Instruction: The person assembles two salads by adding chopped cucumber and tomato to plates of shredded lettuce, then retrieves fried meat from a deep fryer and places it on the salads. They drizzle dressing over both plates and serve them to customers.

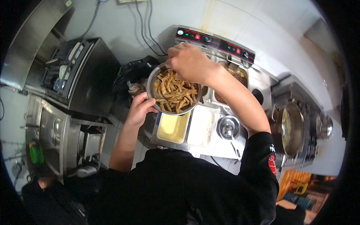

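Well, the metal bowl (pixel 152 83) holds brown strips (pixel 176 93), possibly fried

Passage is available above the low yellow tray (pixel 171 140) and white slab (pixel 202 125), on the torso side of the steel bowl (pixel 151 85). The left hand (pixel 139 108) obstructs its near-left rim; the right hand (pixel 193 64) and forearm bar the far side. A black bag (pixel 133 71) crowds the left.
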Motion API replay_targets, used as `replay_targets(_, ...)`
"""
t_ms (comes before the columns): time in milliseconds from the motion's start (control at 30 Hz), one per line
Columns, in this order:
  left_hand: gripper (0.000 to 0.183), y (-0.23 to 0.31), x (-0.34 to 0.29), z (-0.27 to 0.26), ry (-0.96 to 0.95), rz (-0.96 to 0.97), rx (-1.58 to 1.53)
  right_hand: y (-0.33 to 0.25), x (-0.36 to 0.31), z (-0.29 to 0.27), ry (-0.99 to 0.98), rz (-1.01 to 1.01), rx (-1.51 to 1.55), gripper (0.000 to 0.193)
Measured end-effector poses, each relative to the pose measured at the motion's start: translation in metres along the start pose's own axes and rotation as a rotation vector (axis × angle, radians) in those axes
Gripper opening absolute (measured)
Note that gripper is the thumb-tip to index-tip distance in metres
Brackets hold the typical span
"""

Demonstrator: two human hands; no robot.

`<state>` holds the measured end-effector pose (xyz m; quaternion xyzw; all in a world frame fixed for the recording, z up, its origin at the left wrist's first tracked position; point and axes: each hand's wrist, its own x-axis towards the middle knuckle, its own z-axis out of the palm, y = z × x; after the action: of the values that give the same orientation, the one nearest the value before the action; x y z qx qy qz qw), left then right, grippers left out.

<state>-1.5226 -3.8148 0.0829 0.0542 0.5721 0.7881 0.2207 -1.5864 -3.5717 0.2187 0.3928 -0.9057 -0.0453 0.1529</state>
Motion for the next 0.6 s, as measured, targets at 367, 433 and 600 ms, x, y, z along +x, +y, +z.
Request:
replay_targets(367,0.016,-0.007,-0.049,0.068,-0.527,-0.296,-0.069,-0.227,-0.378,-0.016,0.758,1.774,0.918,0.021)
replay_targets(433,0.013,-0.027,-0.061,0.088,-0.633,-0.399,-0.069,-0.330,-0.424,0.026,0.628,2.144,0.895,0.017)
replay_targets(600,0.011,-0.095,-0.085,0.143,-0.857,-0.509,0.066,-0.639,-0.487,0.141,0.406,2.981,1.539,0.053)
